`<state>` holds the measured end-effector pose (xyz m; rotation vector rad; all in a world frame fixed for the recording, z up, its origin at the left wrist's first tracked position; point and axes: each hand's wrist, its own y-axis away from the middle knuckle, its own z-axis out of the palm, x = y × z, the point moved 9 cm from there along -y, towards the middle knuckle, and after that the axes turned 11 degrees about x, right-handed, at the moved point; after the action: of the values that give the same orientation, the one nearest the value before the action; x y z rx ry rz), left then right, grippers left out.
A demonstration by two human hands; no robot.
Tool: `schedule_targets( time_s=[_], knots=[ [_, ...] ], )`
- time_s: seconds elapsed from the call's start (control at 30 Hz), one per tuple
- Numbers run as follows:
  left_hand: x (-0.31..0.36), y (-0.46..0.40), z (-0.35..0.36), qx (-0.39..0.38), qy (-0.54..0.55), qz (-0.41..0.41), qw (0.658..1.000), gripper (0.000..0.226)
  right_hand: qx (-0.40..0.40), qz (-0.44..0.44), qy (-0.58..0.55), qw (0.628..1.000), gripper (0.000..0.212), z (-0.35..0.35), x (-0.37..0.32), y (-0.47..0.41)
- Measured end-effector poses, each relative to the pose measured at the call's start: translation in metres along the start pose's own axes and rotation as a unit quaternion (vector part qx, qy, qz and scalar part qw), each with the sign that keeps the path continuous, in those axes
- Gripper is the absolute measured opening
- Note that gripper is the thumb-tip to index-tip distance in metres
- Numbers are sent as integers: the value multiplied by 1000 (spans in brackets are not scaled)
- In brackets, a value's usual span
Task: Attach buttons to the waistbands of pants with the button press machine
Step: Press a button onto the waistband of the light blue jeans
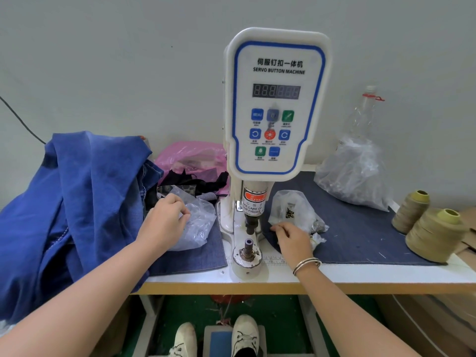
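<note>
- Button press machine (275,104) stands upright at the centre of the table (360,275), with its control panel facing the camera; the lower die post (248,249) sits on the round base at the table's front edge, directly below the upper punch (251,224).
- Pants (77,202) — blue denim — lie heaped on the left end of the table and hang over its front edge; no part of them lies on the die post.
- Left hand (164,222) rests on a clear plastic bag (198,225) just left of the machine base, fingers curled with the tips at the bag's crumpled opening; whether they pinch anything cannot be told.
- Right hand (293,239) rests on the dark denim mat (360,228) just right of the machine base, fingers curled downward at the lower edge of a second clear bag (293,210); what they hold, if anything, is hidden. A metal bangle (306,264) sits on that wrist.
- Two cones of khaki thread (427,228) stand at the right end of the mat.
- Pink plastic bag (190,155) and a larger clear bag (353,173) lie behind, near the wall.
- Foot pedal (221,341) lies under the table — one white shoe (244,333) rests on it.
</note>
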<state>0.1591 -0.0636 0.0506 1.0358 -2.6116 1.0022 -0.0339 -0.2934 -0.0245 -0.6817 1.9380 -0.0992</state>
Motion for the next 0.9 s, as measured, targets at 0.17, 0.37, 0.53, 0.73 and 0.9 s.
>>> schedule_targets(
  time_s=[0.17, 0.37, 0.53, 0.73, 0.9],
  knots=[
    [54, 8, 3, -88, 74, 137, 984, 13, 0, -1, 4, 1000, 19, 1, 0, -1],
    [116, 33, 25, -184, 75, 214, 956, 17, 1, -4, 1, 1000, 18, -1, -4, 2],
    [100, 43, 36, -215, 224, 64, 949, 17, -32, -101, -81, 991, 17, -15, -43, 26],
    [97, 53, 46, -235, 252, 33, 938, 20, -98, -175, -155, 967, 26, -18, -83, 71],
    [101, 52, 43, -231, 246, 37, 940, 24, -68, -162, -138, 975, 16, -18, -93, 74]
  ],
)
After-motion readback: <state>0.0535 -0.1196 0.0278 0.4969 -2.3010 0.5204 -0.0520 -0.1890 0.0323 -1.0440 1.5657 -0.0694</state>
